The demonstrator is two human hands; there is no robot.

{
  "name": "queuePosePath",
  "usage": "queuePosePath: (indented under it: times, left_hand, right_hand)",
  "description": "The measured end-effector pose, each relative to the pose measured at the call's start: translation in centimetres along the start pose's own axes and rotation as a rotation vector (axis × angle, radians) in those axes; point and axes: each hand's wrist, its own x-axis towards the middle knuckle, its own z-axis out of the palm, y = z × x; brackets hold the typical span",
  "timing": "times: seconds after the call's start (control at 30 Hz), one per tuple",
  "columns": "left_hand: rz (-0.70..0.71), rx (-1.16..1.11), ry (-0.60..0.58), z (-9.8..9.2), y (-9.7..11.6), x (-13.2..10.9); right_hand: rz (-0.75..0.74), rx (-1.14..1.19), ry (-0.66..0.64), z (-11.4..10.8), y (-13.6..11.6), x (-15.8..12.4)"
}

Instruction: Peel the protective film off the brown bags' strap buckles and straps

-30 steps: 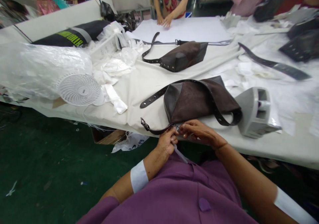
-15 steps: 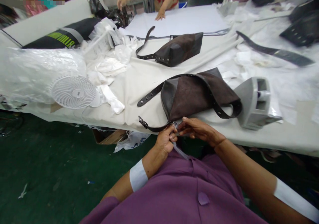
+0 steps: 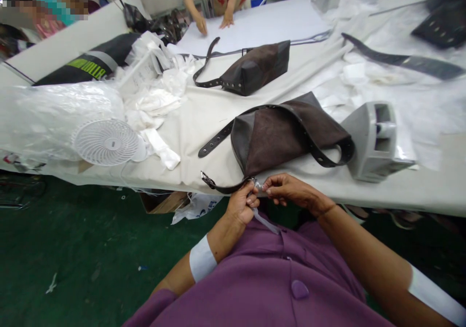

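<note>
A dark brown bag (image 3: 280,140) with blackish corner panels (image 3: 241,135) lies at the near edge of the table (image 3: 204,116), an eyeleted strap (image 3: 301,122) arching across it, a buckled strap (image 3: 226,189) extending left from its near corner.

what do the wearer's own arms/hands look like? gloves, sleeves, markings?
Left hand and right hand: bare, no gloves. Left forearm has a whitish band; right forearm has a similar pale band. Purple sleeve visible on the left. Thin line at right wrist: crease or thread, can't tell.
</note>
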Motion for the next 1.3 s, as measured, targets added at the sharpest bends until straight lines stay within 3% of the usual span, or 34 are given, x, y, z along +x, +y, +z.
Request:
queuePosePath:
  times: [0.23, 0.4, 0.57, 0.67, 0.97, 1.17, 1.3]
  left_hand:
    - [0.008, -0.026, 0.012, -0.2, -0.1, 0.1]
    - [-0.066, -0.106, -0.039, -0.2, 0.2, -0.1]
    - [-0.247, -0.145, -0.106, 0.7, 0.3, -1.2]
    - [-0.245, -0.135, -0.071, 1.2, 0.7, -1.9]
    - [-0.19, -0.191, 0.122, 1.9, 3.5, -4.5]
    - [-0.298, -0.248, 0.158, 1.9, 2.5, -5.1]
    - [-0.297, -0.237, 0.175, 2.3, 1.9, -5.0]
  right_hand:
    - [-0.027, -0.108, 0.219, -0.2, -0.5, -1.1]
    - [-0.127, -0.276, 0.396, 0.0, 0.7, -0.5]
    - [-0.188, -0.512, 0.577, 1.9, 1.5, 1.2]
    - [-0.245, -0.611, 0.643, 3.3, 1.0, 2.5]
    - [-0.379, -0.318, 0.426, 4.6, 2.2, 5.9]
    - [-0.497, -0.154, 0.326, 4.5, 2.3, 6.1]
    - [-0.46, -0.144, 0.206, 4.3, 1.3, 5.5]
